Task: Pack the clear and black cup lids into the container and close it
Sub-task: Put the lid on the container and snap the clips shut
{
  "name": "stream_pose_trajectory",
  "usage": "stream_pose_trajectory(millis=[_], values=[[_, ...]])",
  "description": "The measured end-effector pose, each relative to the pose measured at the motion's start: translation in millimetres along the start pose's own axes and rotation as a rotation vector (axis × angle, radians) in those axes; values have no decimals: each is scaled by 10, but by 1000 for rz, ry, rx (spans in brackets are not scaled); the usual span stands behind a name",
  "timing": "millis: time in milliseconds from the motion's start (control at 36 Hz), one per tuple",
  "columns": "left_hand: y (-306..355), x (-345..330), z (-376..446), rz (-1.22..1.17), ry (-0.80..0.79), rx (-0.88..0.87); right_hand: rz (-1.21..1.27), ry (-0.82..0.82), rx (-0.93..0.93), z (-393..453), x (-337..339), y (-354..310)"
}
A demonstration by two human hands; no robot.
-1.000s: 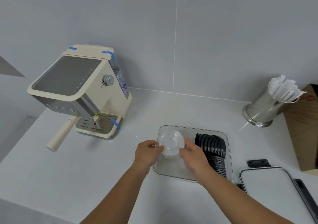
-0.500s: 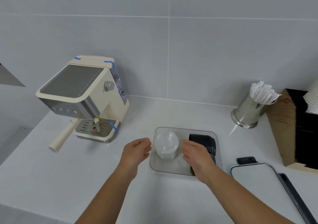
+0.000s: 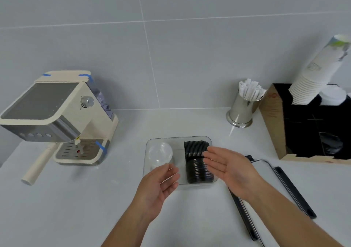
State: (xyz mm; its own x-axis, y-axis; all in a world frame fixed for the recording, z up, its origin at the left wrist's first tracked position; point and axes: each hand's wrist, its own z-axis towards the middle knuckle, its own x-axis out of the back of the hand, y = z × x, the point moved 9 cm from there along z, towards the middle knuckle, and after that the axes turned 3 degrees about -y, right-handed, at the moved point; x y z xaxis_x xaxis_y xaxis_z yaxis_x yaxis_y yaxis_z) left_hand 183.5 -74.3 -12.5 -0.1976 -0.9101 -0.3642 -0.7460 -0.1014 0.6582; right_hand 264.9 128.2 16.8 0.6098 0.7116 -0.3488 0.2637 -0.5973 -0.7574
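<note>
We see the container [image 3: 178, 140] sitting mid-worktop [image 3: 76, 199], bare surface open to its front and left. Our left hand [image 3: 158, 183] hovers spread at its near-left corner, our right hand [image 3: 228, 168] flat and spread over its right edge; neither holds anything. The cover [image 3: 266, 170] lies just right, partly under our right arm. An espresso machine [image 3: 57, 117] stands far left, a straw cup [image 3: 245, 110] behind. Inside, clear lids [image 3: 160, 152] rest left; black lids [image 3: 195, 159] stand on edge, their row running front to back.

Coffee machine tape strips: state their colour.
Blue. The tape strips on the cream coffee machine show best in the head view.
</note>
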Motion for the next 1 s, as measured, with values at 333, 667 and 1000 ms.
stream_pose_trajectory(millis=[333,667,1000], values=[[-742,-830,-44,185,-125,122,106,152,50,-399,1157,-269],[-1545,-957,170,309,-4,252,-27,290,-15,-544,2436,-108],[-1757,-1108,202,509,66,229,-703,424,-118,-502,3300,-11]])
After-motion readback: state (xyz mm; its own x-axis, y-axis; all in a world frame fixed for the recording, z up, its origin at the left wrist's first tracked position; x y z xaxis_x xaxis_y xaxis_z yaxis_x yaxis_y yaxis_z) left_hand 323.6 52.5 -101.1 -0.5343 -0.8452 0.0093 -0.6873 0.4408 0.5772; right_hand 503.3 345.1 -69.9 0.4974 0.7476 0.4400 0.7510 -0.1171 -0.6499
